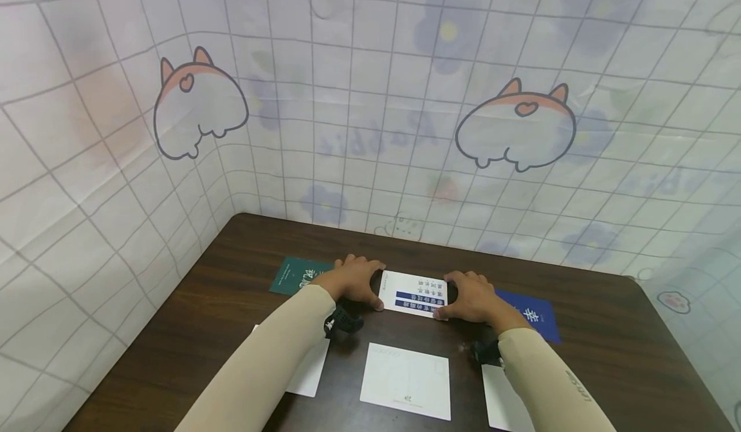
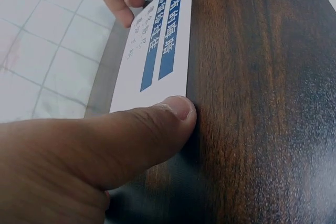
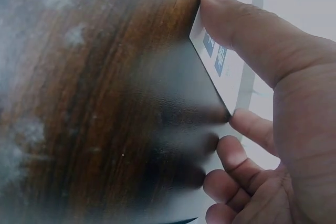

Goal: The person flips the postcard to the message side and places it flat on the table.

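Observation:
A white postcard (image 1: 399,284) with blue bars and printed characters lies at the middle of the dark wooden table, between both hands. My left hand (image 1: 354,280) holds its left end, thumb at the near corner and a finger at the far one. At the right end my right hand (image 1: 476,297) grips it the same way. In the left wrist view the left thumb (image 2: 178,109) presses the postcard's near edge. The right thumb (image 3: 218,11) lies over the card's edge in the right wrist view, with an index fingertip at a corner. Whether the card lies fully flat is hard to tell.
A green postcard (image 1: 287,276) lies partly behind the left hand, a blue postcard (image 1: 535,316) behind the right. Nearer are three white postcards: left (image 1: 309,369), middle (image 1: 405,380) and right (image 1: 503,396); the forearms partly cover the outer two. A patterned curtain (image 1: 370,98) borders the table (image 1: 608,329).

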`<state>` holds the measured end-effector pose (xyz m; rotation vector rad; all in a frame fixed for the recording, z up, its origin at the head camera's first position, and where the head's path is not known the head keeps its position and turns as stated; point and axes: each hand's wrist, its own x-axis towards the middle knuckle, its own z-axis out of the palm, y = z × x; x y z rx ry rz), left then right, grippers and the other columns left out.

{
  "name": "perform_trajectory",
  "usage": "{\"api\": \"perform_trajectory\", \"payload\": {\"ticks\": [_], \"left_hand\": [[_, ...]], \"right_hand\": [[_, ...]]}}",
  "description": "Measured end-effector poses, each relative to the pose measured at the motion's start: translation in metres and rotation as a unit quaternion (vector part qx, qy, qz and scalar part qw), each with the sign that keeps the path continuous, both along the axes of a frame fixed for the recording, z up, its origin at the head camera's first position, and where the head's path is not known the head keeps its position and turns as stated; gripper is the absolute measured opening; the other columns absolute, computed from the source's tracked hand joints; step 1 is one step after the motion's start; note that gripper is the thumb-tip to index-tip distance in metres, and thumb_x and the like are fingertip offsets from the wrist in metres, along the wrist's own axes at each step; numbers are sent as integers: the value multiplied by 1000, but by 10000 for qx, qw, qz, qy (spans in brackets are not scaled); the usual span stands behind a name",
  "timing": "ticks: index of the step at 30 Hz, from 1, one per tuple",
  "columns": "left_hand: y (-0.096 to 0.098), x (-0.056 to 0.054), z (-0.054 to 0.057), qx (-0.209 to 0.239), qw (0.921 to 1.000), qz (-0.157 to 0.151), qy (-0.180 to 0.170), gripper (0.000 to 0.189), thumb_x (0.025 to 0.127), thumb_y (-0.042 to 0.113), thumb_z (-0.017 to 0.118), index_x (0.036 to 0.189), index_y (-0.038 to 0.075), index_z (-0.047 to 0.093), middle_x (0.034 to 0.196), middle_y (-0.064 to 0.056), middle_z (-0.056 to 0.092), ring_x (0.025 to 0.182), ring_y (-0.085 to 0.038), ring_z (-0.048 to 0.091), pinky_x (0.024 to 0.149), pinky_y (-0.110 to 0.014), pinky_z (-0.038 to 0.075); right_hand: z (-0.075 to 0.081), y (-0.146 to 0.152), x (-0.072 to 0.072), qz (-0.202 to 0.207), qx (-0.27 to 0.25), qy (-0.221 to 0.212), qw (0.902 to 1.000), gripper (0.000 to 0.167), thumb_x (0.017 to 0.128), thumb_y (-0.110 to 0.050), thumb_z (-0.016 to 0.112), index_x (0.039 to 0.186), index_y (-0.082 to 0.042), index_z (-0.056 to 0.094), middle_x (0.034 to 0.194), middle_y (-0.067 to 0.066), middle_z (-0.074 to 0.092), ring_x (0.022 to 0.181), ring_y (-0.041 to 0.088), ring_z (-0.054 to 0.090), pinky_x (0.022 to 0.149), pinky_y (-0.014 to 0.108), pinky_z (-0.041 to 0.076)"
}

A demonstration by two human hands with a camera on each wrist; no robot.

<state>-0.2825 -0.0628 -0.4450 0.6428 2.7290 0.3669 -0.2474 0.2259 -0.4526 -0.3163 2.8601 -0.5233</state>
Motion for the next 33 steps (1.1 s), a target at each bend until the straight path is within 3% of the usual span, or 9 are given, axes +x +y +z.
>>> {"api": "perform_trajectory", "payload": {"ticks": [9, 17, 22, 26, 33], "left_hand": [[-2, -2, -3, 165, 9999, 41, -17, 93, 75, 51, 88, 153, 22, 47, 138, -8, 56, 120, -29, 44, 96, -49, 33], [-3, -4, -10, 479, 9987, 133, 107, 80, 80, 47, 85, 148, 22, 51, 140, -8, 58, 124, -31, 46, 102, -55, 30], [-3, -2, -13, 859, 9957, 194, 288, 73, 83, 41, 85, 144, 17, 53, 115, 0, 65, 113, -26, 51, 99, -53, 32], [-3, 0, -16, 1247, 9912, 196, 400, 65, 85, 33, 84, 139, 15, 53, 97, 9, 60, 98, -19, 52, 96, -51, 31], [0, 2, -16, 1837, 9808, 324, 563, 47, 92, 21, 77, 133, 14, 54, 86, 15, 62, 77, -9, 59, 100, -50, 30]], "right_hand": [[-4, -2, -3, -166, -190, 85, 9996, 90, 72, -43, 93, 139, -3, 50, 128, 19, 57, 123, 43, 48, 107, 64, 31], [-8, -2, -1, -196, -419, 294, 9985, 86, 75, -36, 92, 140, -3, 47, 123, 17, 61, 119, 42, 50, 106, 65, 31], [-7, -6, 2, -277, -465, 605, 9967, 75, 81, -27, 88, 139, -2, 48, 114, 13, 64, 109, 37, 54, 99, 61, 38], [-4, -7, 7, -440, -662, 699, 9944, 70, 84, -21, 86, 139, -3, 47, 106, 8, 63, 100, 32, 56, 93, 57, 42], [-1, -7, 11, -580, -1049, 802, 9895, 57, 91, -12, 76, 138, -2, 45, 97, 4, 59, 80, 21, 55, 75, 41, 47]]}}
